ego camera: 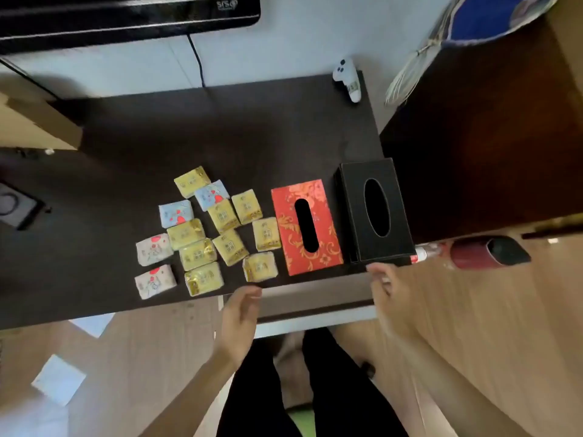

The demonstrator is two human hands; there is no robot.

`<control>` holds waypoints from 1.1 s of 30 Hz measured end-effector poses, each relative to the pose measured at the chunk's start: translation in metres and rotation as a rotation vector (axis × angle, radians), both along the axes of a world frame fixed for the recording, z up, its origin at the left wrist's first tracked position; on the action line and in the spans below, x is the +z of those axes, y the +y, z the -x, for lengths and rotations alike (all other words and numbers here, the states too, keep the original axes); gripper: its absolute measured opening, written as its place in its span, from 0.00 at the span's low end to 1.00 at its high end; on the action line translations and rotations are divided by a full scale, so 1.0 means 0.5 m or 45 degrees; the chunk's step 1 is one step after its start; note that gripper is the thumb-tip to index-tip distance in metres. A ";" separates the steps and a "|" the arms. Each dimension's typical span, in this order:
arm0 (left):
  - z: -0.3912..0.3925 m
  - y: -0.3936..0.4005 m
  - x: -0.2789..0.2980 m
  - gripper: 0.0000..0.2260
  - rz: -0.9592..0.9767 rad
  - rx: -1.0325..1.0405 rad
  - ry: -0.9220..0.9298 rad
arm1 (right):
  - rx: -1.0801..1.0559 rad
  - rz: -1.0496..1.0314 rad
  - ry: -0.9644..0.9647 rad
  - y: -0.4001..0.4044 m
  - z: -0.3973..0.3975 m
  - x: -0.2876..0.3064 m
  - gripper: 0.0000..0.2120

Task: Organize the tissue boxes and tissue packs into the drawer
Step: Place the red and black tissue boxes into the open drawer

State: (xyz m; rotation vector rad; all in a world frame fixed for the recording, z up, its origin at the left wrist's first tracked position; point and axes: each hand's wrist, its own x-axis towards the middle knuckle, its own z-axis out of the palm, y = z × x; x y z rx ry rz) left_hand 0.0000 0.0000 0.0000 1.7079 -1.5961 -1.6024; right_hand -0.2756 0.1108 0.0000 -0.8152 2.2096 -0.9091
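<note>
**Q:** Where do the task's things lie?
**A:** All lie on the dark desk [220,130], towards its near edge. The black tissue box [375,209] stands at the near right corner. The red tissue box [307,227], patterned in gold, lies just beside it on the side away from the right edge. Both have their slots facing up. Further from the right edge lie nine yellow tissue packs [198,254], two blue tissue packs [176,212] and two pink-printed tissue packs [154,249], loosely clustered, several of them touching.

**Q:** What state is each grip in?
**A:** The left hand [239,313] is at the near edge, just below the nearest yellow pack. Its grip is loose, with the fingers relaxed and nothing held. The right hand [386,288] is blurred. Its fingers reach to the near edge below the black box, and its grip appears spread and empty.

**Q:** Is the drawer visible?
**A:** A pale panel [315,323] shows under the near edge between the hands. Whether it is the drawer cannot be told.

**Q:** What else is shown?
**A:** A white game controller [347,78] lies at the far right corner, and a black screen [126,17] stands beyond the far edge
</note>
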 end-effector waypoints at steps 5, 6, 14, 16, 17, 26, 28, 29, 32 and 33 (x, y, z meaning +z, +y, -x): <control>0.160 -0.113 0.008 0.16 0.111 0.029 -0.020 | -0.102 0.083 0.209 -0.090 0.095 0.017 0.18; 0.186 -0.125 0.005 0.19 0.118 0.037 -0.034 | -0.119 0.059 0.217 -0.106 0.110 0.010 0.20; 0.313 -0.193 -0.051 0.34 0.113 0.120 -0.185 | -0.153 -0.161 0.091 -0.208 0.212 -0.051 0.32; 0.322 -0.195 -0.062 0.32 0.104 0.140 -0.205 | -0.146 -0.215 0.052 -0.220 0.221 -0.063 0.33; 0.324 -0.196 -0.067 0.32 0.091 0.150 -0.219 | -0.149 -0.249 0.053 -0.224 0.226 -0.070 0.33; 0.338 -0.196 -0.058 0.37 -0.008 0.326 -0.263 | -0.318 -0.240 -0.065 -0.221 0.247 -0.085 0.26; 0.333 -0.179 -0.049 0.38 0.052 0.341 -0.260 | -0.362 -0.171 -0.070 -0.196 0.234 -0.084 0.26; 0.328 -0.166 -0.045 0.37 0.092 0.342 -0.235 | -0.387 -0.117 -0.089 -0.180 0.226 -0.082 0.26; 0.301 -0.109 -0.027 0.33 0.201 0.365 -0.093 | -0.489 0.101 -0.222 -0.121 0.192 -0.065 0.24; 0.290 -0.084 -0.022 0.32 0.220 0.379 -0.046 | -0.520 0.170 -0.259 -0.101 0.180 -0.058 0.23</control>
